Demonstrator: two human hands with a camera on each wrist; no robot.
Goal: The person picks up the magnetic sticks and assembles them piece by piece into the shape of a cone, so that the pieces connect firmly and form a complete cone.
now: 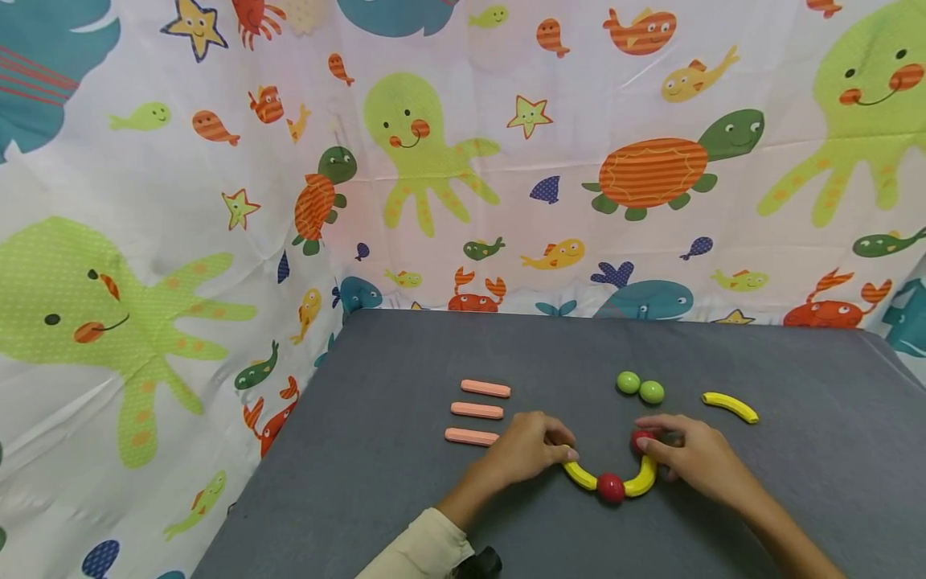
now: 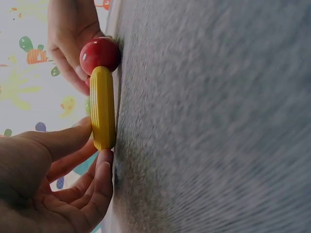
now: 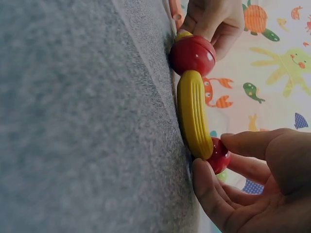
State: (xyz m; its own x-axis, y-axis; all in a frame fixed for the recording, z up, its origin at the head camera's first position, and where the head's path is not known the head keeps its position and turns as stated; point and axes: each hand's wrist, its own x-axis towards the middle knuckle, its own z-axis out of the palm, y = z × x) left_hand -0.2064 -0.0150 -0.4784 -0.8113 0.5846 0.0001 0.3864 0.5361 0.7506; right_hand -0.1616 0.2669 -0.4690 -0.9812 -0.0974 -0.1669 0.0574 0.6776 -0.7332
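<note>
A curved chain of toy pieces lies on the dark grey table: a yellow curved rod (image 1: 581,476), a red ball (image 1: 611,488), a second yellow curved rod (image 1: 642,480) and another red ball (image 1: 640,441) at the right end. My left hand (image 1: 526,446) pinches the free end of the left yellow rod between thumb and fingers. With thumb and fingertips, my right hand (image 1: 698,457) grips the end red ball, right where it meets the ribbed yellow rod. That ball (image 3: 220,154) is partly hidden by the fingers.
Several more toy pieces lie around: three pink straight rods (image 1: 477,411) left of the chain, two green balls (image 1: 640,387) beyond it, and a loose yellow curved rod (image 1: 731,407) at the right. A sea-animal curtain (image 1: 448,265) hangs behind and left of the table.
</note>
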